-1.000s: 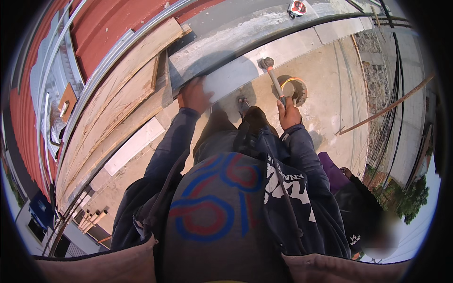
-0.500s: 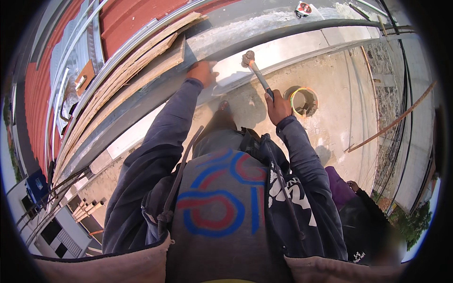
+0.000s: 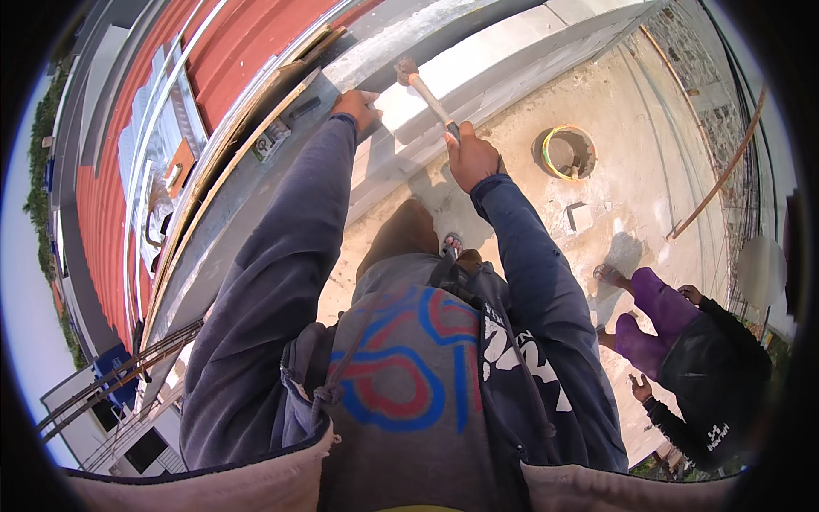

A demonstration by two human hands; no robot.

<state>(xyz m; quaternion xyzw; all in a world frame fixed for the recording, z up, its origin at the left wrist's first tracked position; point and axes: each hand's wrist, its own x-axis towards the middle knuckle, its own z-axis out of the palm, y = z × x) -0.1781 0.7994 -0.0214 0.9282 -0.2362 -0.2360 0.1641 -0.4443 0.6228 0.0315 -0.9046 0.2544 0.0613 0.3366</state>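
My right hand (image 3: pixel 474 160) is wrapped round the dark grip of a hammer (image 3: pixel 432 103) with a pale shaft and a clumpy, brownish head. The head is raised toward the upper left, over a row of white blocks (image 3: pixel 410 113); whether it touches them I cannot tell. My left hand (image 3: pixel 356 107) lies at the blocks' left part, left of the hammer head, thumb and forefinger slightly apart. Nothing shows in its grasp, though its other fingers are hidden.
Wooden boards (image 3: pixel 247 141) lie along the ledge beside a red metal roof (image 3: pixel 243 38). A round bucket (image 3: pixel 547 147) stands on the concrete floor (image 3: pixel 520 205). At the lower right is another person (image 3: pixel 708 358) in purple trousers. A long wooden pole (image 3: pixel 725 175) leans at the right.
My view has shifted, bringing more of the other person into sight. My right hand and the hammer have moved up and left, nearer my left hand. My left hand's thumb is less stretched out.
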